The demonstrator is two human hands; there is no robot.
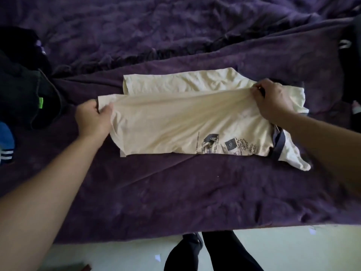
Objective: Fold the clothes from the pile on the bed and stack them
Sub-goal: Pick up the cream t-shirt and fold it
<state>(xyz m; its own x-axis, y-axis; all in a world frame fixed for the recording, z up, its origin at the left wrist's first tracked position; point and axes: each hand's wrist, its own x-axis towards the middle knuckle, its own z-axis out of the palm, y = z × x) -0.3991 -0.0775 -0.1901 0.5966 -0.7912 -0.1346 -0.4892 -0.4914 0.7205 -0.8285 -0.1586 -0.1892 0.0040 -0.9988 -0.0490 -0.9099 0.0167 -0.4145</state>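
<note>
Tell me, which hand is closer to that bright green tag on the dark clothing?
Left. The left hand grips the cream shirt just right of the green tag; the right hand pinches the shirt at its far end.

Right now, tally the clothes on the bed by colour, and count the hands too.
Cream T-shirt: 1
Blue garment with white stripes: 1
Dark heaps: 2, left heap and right heap; the pieces within cannot be counted
Hands: 2, left hand and right hand, both pinching the T-shirt
Total: 6
</note>
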